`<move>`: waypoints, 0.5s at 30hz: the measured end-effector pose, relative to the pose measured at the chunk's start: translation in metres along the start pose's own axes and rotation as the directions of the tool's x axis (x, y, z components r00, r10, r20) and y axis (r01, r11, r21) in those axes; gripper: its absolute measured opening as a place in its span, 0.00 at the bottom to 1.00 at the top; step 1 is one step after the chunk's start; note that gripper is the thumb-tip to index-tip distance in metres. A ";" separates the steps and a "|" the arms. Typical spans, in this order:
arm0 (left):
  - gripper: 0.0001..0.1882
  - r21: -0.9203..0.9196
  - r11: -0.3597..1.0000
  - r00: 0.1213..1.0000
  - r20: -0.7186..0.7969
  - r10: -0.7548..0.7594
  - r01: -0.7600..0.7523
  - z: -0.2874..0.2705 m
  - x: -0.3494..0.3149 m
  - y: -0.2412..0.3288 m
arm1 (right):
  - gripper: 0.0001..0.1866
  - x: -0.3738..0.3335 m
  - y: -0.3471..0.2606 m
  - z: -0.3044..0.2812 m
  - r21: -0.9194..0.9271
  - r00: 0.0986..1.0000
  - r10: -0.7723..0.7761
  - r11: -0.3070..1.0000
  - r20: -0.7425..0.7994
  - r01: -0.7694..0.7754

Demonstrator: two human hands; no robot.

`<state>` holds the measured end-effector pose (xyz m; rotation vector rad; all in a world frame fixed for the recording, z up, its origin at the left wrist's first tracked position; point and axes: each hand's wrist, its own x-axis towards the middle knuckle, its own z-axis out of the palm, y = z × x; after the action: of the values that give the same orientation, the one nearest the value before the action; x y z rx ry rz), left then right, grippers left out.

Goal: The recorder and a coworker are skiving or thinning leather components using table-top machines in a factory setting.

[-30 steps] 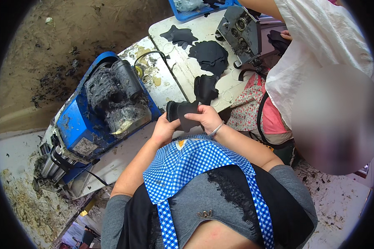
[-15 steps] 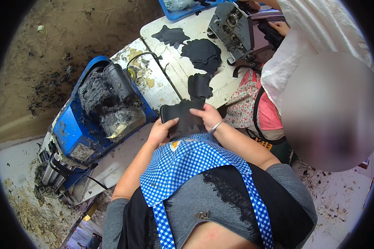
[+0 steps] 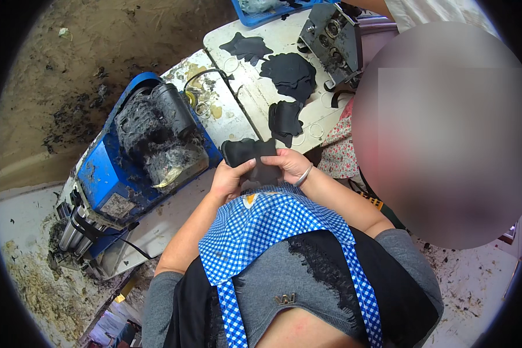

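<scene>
Just above the blue checked apron, I hold a stack of thin black cut pieces, which look like leather or cloth. My left hand is closed on its near left edge, thumb on top. My right hand grips the right side, thumb lying flat across the top piece. The fingers under the stack are hidden. A small folded black bundle lies on the white table just beyond my hands. Farther off are a larger pile of black cut pieces and a flatter one.
At left stands a blue machine covered in grey fluff, with a black cylinder. A grey metal machine stands at the far right of the table, beside a co-worker in white. Pale rings and a blue tray are also there.
My thumbs have come closer together over the stack, the left one sliding right. The co-worker has leaned in, hiding their hand and the black piece seen before.
</scene>
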<state>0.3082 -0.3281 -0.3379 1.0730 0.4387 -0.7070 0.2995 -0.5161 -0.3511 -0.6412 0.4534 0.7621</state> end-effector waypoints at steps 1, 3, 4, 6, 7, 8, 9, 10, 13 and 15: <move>0.17 0.004 1.000 1.000 0.010 -0.025 0.025 0.000 -0.002 0.003 | 0.17 0.000 0.000 0.000 0.000 1.000 0.001 1.000 0.000 -0.001; 0.17 -0.035 0.999 1.000 -0.007 -0.025 0.025 0.003 -0.008 0.009 | 0.17 -0.002 -0.002 0.004 -0.086 0.996 -0.065 0.995 -0.057 0.060; 0.18 -0.074 0.997 0.999 -0.023 -0.027 0.025 0.004 -0.009 0.010 | 0.17 -0.003 -0.003 0.005 -0.087 0.996 -0.064 0.994 -0.057 0.059; 0.18 0.024 0.996 0.996 -0.027 0.082 -0.082 -0.003 -0.002 -0.002 | 0.17 -0.006 -0.006 0.006 -0.044 0.999 -0.043 0.998 -0.003 0.043; 0.18 0.123 0.975 0.982 -0.020 0.189 -0.185 -0.007 0.002 -0.007 | 0.17 -0.006 -0.005 0.007 -0.046 0.999 -0.042 0.998 -0.002 0.042; 0.18 0.122 0.975 0.981 -0.021 0.191 -0.187 -0.011 0.004 -0.011 | 0.18 -0.006 -0.003 0.010 -0.023 0.999 -0.030 0.999 0.018 0.031; 0.18 0.110 0.983 0.988 -0.026 0.154 -0.150 -0.009 0.004 -0.012 | 0.18 -0.005 -0.002 0.011 0.002 0.999 -0.021 1.000 0.035 0.021; 0.17 0.097 0.989 0.993 -0.030 0.117 -0.113 -0.008 0.004 -0.012 | 0.18 -0.003 0.001 0.009 0.003 0.999 -0.022 1.000 0.032 0.022; 0.19 -0.143 0.981 0.990 0.071 -0.126 0.135 -0.005 0.003 -0.002 | 0.19 0.004 0.004 0.004 -0.150 0.995 -0.069 0.987 -0.070 0.058; 0.19 -0.138 0.982 0.992 0.043 -0.121 0.126 -0.006 -0.002 0.005 | 0.20 0.002 0.000 0.003 -0.144 0.962 -0.240 0.965 -0.130 0.221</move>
<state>0.3099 -0.3201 -0.3362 0.9051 0.5211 -0.7915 0.3014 -0.5130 -0.3502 -0.8592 0.4566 0.5265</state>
